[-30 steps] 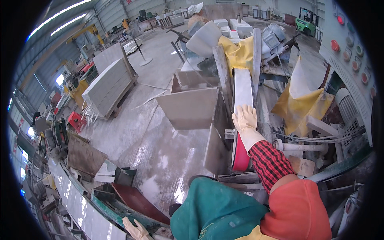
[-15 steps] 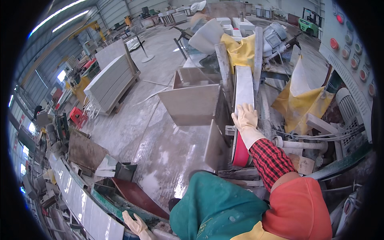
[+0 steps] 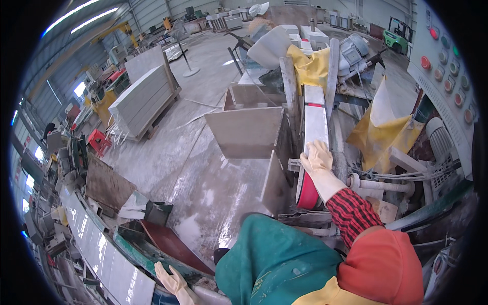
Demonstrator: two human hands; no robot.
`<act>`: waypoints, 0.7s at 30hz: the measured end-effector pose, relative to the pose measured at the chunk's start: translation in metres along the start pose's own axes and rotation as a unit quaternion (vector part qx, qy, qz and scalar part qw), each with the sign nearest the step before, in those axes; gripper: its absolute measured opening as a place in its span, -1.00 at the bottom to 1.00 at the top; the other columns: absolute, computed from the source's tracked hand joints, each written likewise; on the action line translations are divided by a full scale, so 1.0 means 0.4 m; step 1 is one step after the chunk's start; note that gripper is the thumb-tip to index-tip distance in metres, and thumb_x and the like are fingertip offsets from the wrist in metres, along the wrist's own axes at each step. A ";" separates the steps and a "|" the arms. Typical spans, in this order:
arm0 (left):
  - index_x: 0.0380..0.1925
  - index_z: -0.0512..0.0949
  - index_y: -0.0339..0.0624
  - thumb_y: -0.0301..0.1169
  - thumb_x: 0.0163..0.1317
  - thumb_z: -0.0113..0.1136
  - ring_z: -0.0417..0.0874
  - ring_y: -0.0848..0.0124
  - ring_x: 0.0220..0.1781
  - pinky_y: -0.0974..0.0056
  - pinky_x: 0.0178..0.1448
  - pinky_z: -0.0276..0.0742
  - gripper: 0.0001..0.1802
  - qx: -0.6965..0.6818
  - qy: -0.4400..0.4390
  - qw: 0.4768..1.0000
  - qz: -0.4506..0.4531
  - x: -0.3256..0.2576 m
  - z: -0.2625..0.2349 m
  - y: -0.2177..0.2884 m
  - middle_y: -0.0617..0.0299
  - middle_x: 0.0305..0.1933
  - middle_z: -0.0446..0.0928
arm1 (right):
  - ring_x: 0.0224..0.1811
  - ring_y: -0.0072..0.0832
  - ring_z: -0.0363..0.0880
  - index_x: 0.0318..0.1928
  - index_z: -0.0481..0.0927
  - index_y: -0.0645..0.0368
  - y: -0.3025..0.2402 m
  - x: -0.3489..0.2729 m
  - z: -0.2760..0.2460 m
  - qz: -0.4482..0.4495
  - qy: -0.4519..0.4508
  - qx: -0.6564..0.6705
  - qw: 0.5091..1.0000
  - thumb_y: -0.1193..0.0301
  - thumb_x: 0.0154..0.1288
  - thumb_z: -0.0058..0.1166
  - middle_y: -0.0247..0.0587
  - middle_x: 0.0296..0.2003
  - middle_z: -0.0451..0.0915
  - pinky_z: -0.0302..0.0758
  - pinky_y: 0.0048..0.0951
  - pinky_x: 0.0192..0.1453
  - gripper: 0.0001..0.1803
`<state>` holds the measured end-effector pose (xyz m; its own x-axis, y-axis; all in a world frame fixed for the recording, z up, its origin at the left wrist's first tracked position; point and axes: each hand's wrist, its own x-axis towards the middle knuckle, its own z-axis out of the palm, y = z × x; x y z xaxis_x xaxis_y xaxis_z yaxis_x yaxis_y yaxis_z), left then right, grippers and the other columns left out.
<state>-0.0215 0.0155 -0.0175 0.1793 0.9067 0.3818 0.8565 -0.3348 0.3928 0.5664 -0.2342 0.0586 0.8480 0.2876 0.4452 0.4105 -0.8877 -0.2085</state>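
— Two gloved hands, where are they?
— The right hand [image 3: 317,157], in a pale rubber glove, lies flat with fingers spread on the near end of a long white stone strip [image 3: 315,119], not gripping it. The left hand [image 3: 172,278], also gloved, hangs low with loosely spread fingers, holding nothing, next to a green-edged conveyor of pale tiles [image 3: 109,256].
— And the strip?
— It runs away from the person along the machine bed, beside a red wheel [image 3: 307,193] just below the hand.
— What surrounds it?
— A beige stone slab box [image 3: 249,129] stands to its left on the wet concrete floor [image 3: 203,173]; yellow plastic sheeting [image 3: 381,134] drapes to the right, near a grey control panel with coloured buttons [image 3: 442,76].
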 end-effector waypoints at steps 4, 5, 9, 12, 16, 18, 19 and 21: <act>0.28 0.36 -0.36 -0.41 0.30 0.11 0.27 -0.06 0.45 0.04 0.54 0.09 -0.45 -0.005 0.005 1.000 0.000 -0.002 -0.002 -0.004 -0.18 0.38 0.34 | 0.21 -0.27 0.39 -0.06 0.59 0.01 0.009 -0.063 -0.077 -0.030 -0.051 0.036 0.998 0.06 0.08 0.26 -0.30 -0.03 0.49 0.43 -0.17 0.25 -0.54; 0.28 0.37 -0.36 -0.41 0.30 0.11 0.27 -0.06 0.45 0.03 0.54 0.09 -0.45 -0.005 0.005 1.000 0.002 -0.002 -0.007 -0.003 -0.18 0.37 0.35 | 0.23 -0.27 0.38 -0.03 0.59 0.01 0.014 -0.069 -0.085 -0.033 -0.063 0.038 0.997 0.03 0.08 0.27 -0.28 -0.02 0.49 0.41 -0.19 0.28 -0.50; 0.27 0.38 -0.35 -0.41 0.29 0.13 0.29 -0.06 0.44 0.04 0.53 0.11 -0.46 -0.007 0.016 1.000 0.000 -0.005 -0.007 -0.005 -0.18 0.36 0.36 | 0.32 -0.12 0.29 0.22 0.45 -0.03 -0.017 0.001 -0.127 0.101 -0.174 0.031 0.979 -0.14 0.02 0.31 -0.17 0.19 0.32 0.31 -0.12 0.39 -0.20; 0.27 0.39 -0.33 -0.42 0.28 0.13 0.30 -0.05 0.43 0.04 0.53 0.12 -0.46 -0.008 0.014 1.000 -0.008 -0.005 -0.008 0.003 -0.17 0.36 0.36 | 0.36 -0.02 0.24 0.36 0.29 -0.10 -0.035 0.019 -0.102 0.179 -0.210 -0.005 0.961 -0.10 -0.04 0.38 -0.17 0.29 0.21 0.29 -0.03 0.40 -0.04; 0.22 0.42 -0.35 -0.44 0.26 0.14 0.34 -0.08 0.37 0.03 0.49 0.16 -0.49 -0.022 0.034 0.999 -0.003 -0.009 -0.013 0.005 -0.18 0.32 0.39 | 0.37 -0.02 0.31 0.37 0.32 -0.15 -0.050 0.031 -0.090 0.201 -0.222 0.009 0.954 0.05 -0.12 0.44 -0.20 0.38 0.20 0.33 -0.05 0.40 -0.03; 0.20 0.43 -0.36 -0.44 0.25 0.14 0.36 -0.09 0.35 0.01 0.46 0.19 -0.50 -0.029 0.038 0.999 -0.002 -0.008 -0.009 0.005 -0.19 0.29 0.41 | 0.34 -0.03 0.35 0.35 0.36 -0.19 -0.049 0.035 -0.134 0.198 -0.246 0.035 0.948 0.09 -0.16 0.45 -0.22 0.36 0.24 0.38 -0.05 0.36 -0.04; 0.16 0.45 -0.37 -0.45 0.24 0.15 0.39 -0.11 0.31 0.00 0.43 0.23 -0.52 -0.037 0.056 0.998 0.007 -0.005 -0.011 0.017 -0.20 0.26 0.43 | 0.29 -0.08 0.44 0.30 0.44 -0.25 -0.040 0.036 -0.138 0.195 -0.188 0.067 0.960 0.14 -0.20 0.45 -0.24 0.31 0.36 0.42 -0.05 0.34 -0.10; 0.16 0.45 -0.36 -0.47 0.23 0.16 0.42 -0.11 0.27 0.00 0.41 0.26 -0.53 -0.026 0.066 0.997 0.033 0.002 -0.004 0.023 -0.20 0.21 0.45 | 0.09 -0.29 0.58 0.28 0.47 0.04 0.018 0.067 -0.094 0.222 -0.166 0.312 0.909 0.32 -0.23 0.46 -0.14 0.11 0.57 0.54 -0.26 0.10 -0.10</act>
<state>-0.0143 0.0129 -0.0124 0.1656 0.8420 0.5134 0.8182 -0.4080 0.4051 0.5794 -0.2465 0.1018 0.9884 0.1352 -0.0689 0.0255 -0.5957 -0.8028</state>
